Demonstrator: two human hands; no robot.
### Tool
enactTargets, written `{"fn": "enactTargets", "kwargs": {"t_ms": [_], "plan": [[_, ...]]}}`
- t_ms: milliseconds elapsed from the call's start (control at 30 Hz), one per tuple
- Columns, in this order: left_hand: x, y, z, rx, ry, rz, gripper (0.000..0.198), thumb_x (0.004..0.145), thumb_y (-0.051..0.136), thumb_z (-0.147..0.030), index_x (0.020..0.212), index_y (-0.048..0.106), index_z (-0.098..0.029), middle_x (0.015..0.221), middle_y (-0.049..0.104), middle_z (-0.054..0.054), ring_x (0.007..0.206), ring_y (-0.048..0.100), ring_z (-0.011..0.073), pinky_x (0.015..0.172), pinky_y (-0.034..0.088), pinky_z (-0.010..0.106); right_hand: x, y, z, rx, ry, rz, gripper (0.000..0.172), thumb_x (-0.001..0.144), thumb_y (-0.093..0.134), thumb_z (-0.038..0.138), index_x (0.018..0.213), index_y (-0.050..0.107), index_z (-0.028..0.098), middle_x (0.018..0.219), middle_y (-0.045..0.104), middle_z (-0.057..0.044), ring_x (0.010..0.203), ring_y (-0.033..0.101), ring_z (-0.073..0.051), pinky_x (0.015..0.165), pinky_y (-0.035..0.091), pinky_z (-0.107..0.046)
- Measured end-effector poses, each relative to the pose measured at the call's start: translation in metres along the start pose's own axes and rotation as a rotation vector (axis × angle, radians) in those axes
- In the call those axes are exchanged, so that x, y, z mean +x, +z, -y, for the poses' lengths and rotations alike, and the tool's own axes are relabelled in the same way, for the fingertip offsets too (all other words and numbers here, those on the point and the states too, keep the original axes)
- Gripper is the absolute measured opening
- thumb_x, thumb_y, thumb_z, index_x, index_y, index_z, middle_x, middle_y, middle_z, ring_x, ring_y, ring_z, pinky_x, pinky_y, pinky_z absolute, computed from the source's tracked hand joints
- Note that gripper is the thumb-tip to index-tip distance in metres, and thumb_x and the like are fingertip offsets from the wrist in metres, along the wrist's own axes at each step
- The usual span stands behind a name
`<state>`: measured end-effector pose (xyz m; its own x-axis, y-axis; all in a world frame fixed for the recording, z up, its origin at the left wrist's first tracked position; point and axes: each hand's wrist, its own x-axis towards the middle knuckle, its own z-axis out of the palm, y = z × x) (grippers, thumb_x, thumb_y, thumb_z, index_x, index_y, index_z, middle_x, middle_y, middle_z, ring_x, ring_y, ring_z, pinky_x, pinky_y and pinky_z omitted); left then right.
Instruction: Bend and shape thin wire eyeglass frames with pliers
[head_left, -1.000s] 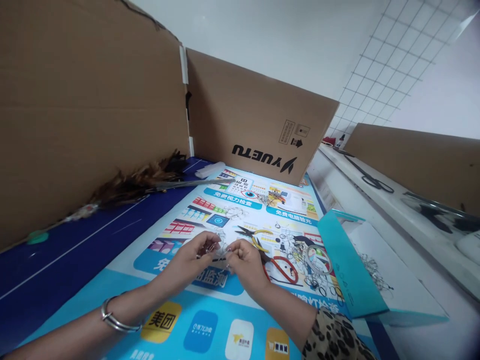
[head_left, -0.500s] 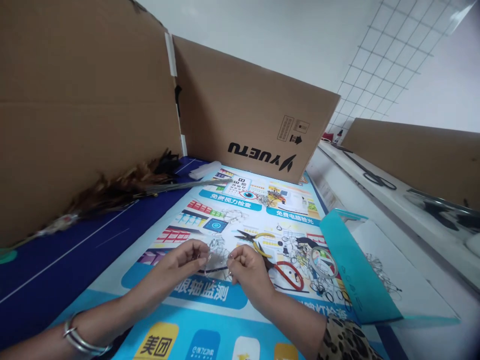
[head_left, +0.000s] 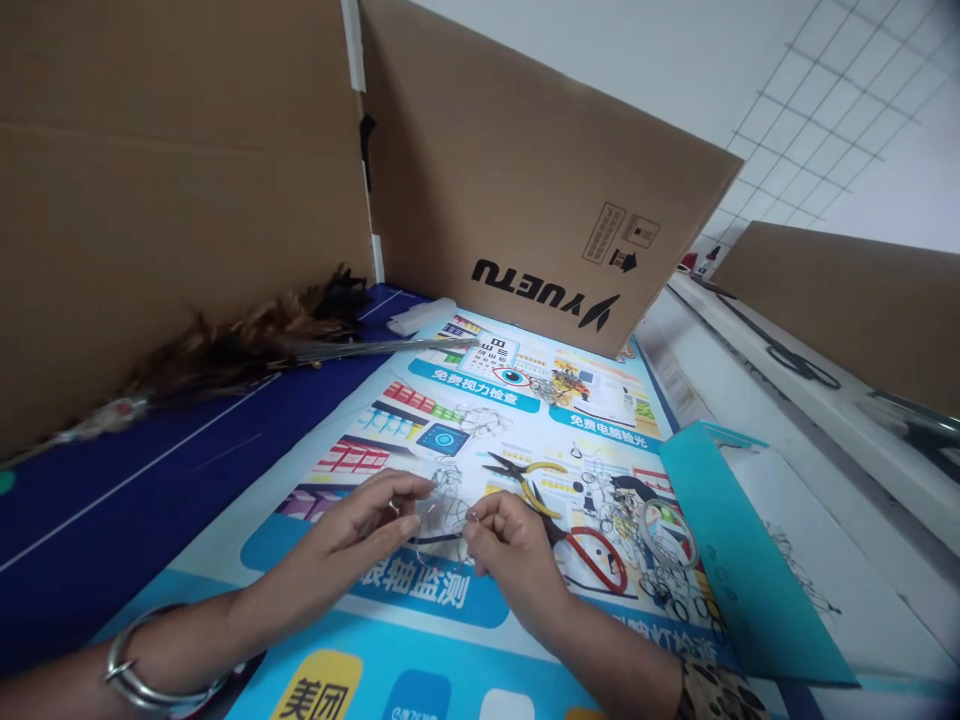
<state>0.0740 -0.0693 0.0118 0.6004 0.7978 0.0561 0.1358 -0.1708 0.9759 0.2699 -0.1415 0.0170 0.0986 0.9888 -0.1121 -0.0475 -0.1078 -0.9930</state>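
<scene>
My right hand is closed in a pinch on one end of a thin beaded strand, which hangs in a loose loop. Facing it, my left hand has thumb and forefinger apart, with the strand near their tips; whether they touch it I cannot tell. Behind the fingers lies a loose tangle of thin clear or silvery strands. Just beyond my right hand are yellow-handled pliers and red-handled scissors, whose blades are partly covered by the hand.
To the right lie a round clear spool, a heap of small rings and chains, and a teal box. Brown feathers lie along the left. A cardboard panel stands at the back. A printed sheet covers the table.
My left thumb and forefinger have parted from their pinch. My right hand still pinches the strand. The camera view has shifted and tilted a little.
</scene>
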Motion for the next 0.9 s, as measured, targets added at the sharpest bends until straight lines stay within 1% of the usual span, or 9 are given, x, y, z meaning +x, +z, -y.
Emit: {"fn": "enactTargets", "kwargs": {"t_ms": [100,167,233,300,400,567,667,900], "plan": [[-0.001,0.000,-0.004,0.064,0.036,0.072,0.032,0.090,0.051,-0.036,0.121,0.053,-0.030,0.123,0.052,0.005,0.112,0.051,0.0239,0.093,0.045,0.036,-0.002,0.001,0.002,-0.015,-0.018,0.024,0.010,0.077,0.059,0.024,0.079,0.052,0.017,0.053,0.047,0.008,0.044,0.043,-0.006,0.044,0.034,-0.017],[-0.001,0.000,-0.005,0.080,0.050,0.118,0.031,0.090,0.051,-0.035,0.120,0.055,-0.030,0.118,0.055,0.005,0.109,0.053,0.0235,0.090,0.046,0.036,-0.003,0.002,0.004,-0.023,-0.021,0.027,0.010,0.077,0.059,0.024,0.080,0.053,0.017,0.053,0.047,0.009,0.043,0.043,-0.006,0.043,0.034,-0.017],[-0.001,0.000,-0.004,0.064,0.049,0.133,0.029,0.089,0.052,-0.034,0.117,0.057,-0.028,0.111,0.058,0.005,0.102,0.056,0.0220,0.085,0.048,0.034,-0.004,0.003,0.005,-0.028,-0.017,0.028,0.010,0.076,0.059,0.025,0.080,0.053,0.017,0.052,0.047,0.009,0.042,0.043,-0.006,0.043,0.035,-0.017],[-0.001,0.001,-0.002,0.023,0.042,0.122,0.027,0.089,0.053,-0.033,0.114,0.058,-0.026,0.106,0.060,0.005,0.096,0.058,0.0209,0.080,0.049,0.031,-0.005,0.004,0.005,-0.027,-0.013,0.027,0.011,0.076,0.059,0.025,0.079,0.053,0.017,0.052,0.047,0.009,0.042,0.043,-0.006,0.043,0.035,-0.018],[0.000,0.001,-0.001,-0.028,0.022,0.100,0.026,0.088,0.054,-0.033,0.112,0.058,-0.025,0.102,0.062,0.005,0.094,0.059,0.0210,0.078,0.049,0.031,-0.005,0.004,0.005,-0.007,-0.019,0.014,0.011,0.076,0.059,0.026,0.080,0.052,0.018,0.051,0.047,0.009,0.041,0.043,-0.006,0.042,0.034,-0.017],[-0.001,0.001,-0.010,-0.047,0.022,0.106,0.020,0.089,0.053,-0.033,0.105,0.059,-0.024,0.097,0.062,0.003,0.092,0.058,0.0196,0.079,0.048,0.030,-0.004,0.001,0.004,0.014,0.017,-0.023,0.013,0.077,0.059,0.027,0.081,0.052,0.018,0.051,0.048,0.009,0.039,0.045,-0.006,0.039,0.029,-0.016],[-0.001,0.000,-0.013,-0.026,0.031,0.124,0.017,0.089,0.052,-0.032,0.102,0.058,-0.022,0.094,0.061,0.003,0.088,0.058,0.0186,0.077,0.048,0.029,-0.003,0.001,0.004,0.024,0.023,-0.029,0.014,0.077,0.059,0.028,0.081,0.051,0.018,0.052,0.048,0.009,0.039,0.045,-0.005,0.038,0.029,-0.015],[0.003,0.000,-0.004,0.022,0.034,-0.008,0.016,0.088,0.051,-0.032,0.098,0.055,-0.020,0.090,0.058,0.004,0.085,0.056,0.0189,0.073,0.048,0.029,-0.004,0.002,0.006,0.049,-0.021,-0.044,0.017,0.077,0.061,0.031,0.083,0.051,0.018,0.056,0.049,0.009,0.041,0.045,-0.005,0.040,0.034,-0.016]]}}
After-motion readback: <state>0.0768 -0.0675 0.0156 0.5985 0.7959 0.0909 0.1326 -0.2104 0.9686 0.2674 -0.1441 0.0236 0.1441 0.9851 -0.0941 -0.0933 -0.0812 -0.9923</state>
